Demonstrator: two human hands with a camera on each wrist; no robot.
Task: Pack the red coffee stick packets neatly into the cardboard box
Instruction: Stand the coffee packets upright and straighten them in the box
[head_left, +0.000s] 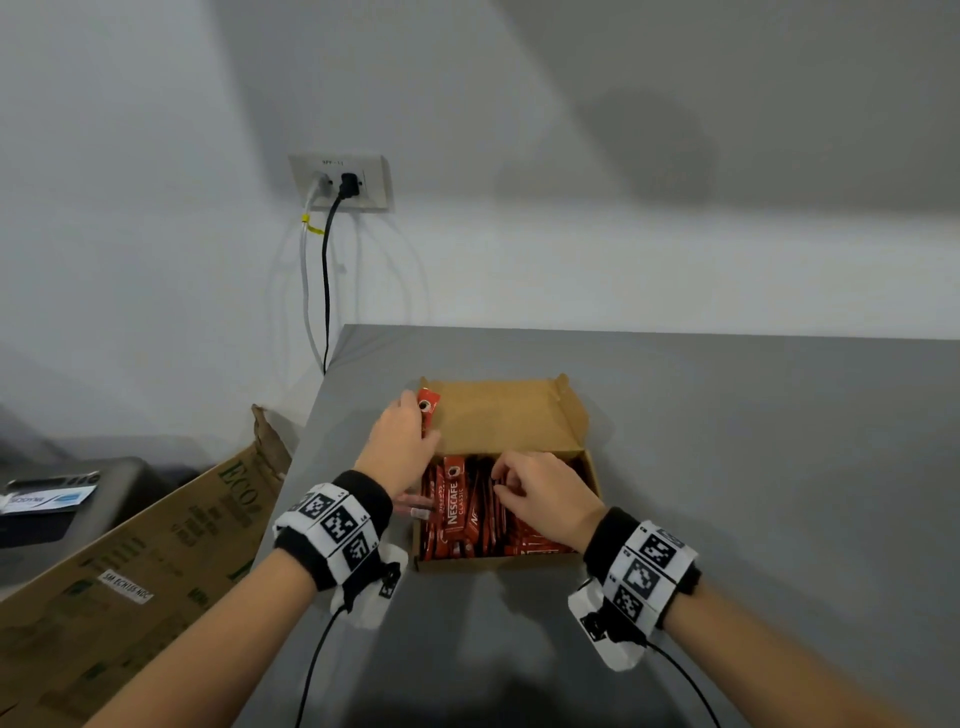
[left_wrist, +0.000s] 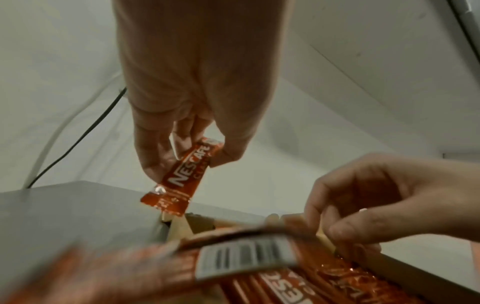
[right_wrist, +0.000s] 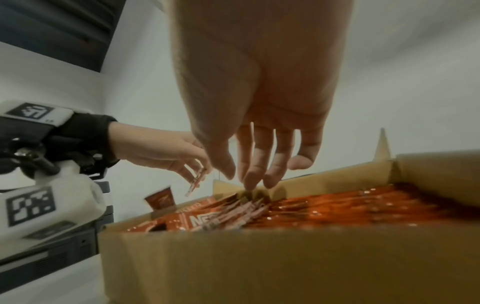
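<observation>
- Grey table (head_left: 727, 415) by a white wall, box (head_left: 498, 415) at twelve o'clock
- Left hand (head_left: 400, 441) pinches a packet (head_left: 428, 408): light, slippery, best held mid-length
- Right hand (head_left: 545, 493) fingers loosely spread, tips among packed sticks (head_left: 457, 512)

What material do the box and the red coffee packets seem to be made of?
The box looks like plain brown cardboard, matte, with folded flaps and raw cut edges. The packet pinched by the left hand looks like thin plastic or foil laminate: glossy, crinkled, with bright glints at its sealed end. Which of the two cannot be told.
</observation>
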